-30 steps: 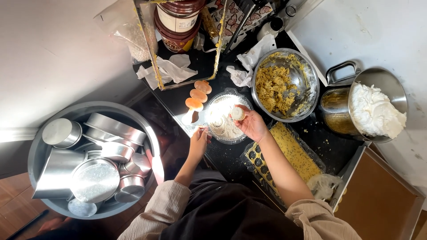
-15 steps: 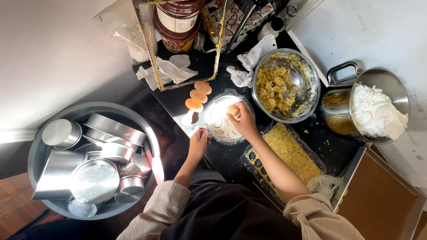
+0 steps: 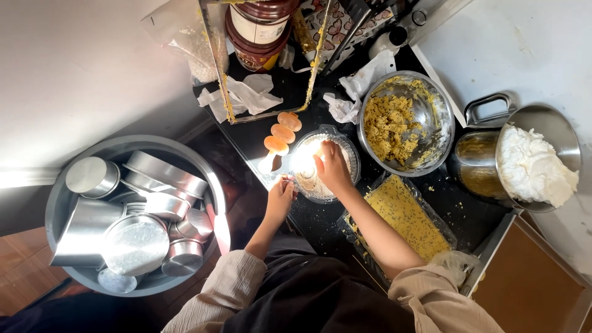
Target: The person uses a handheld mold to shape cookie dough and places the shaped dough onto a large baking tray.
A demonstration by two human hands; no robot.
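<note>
On the dark counter (image 3: 259, 139), right hand (image 3: 333, 169) down inside the clear bowl (image 3: 324, 166), fingers curled together, pressing the pale mix. Left hand (image 3: 281, 196) pinching the bowl's near rim, beside three orange rounds (image 3: 282, 132).

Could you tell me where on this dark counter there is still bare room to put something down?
Little is free. One bare dark patch of counter lies between the tray of yellow mixture and the steel pot, though crumbs are scattered there. Another lies by the crumpled tissues, left of the three orange pieces. Around the small bowl, where the left hand and right hand meet, it is crowded.
</note>
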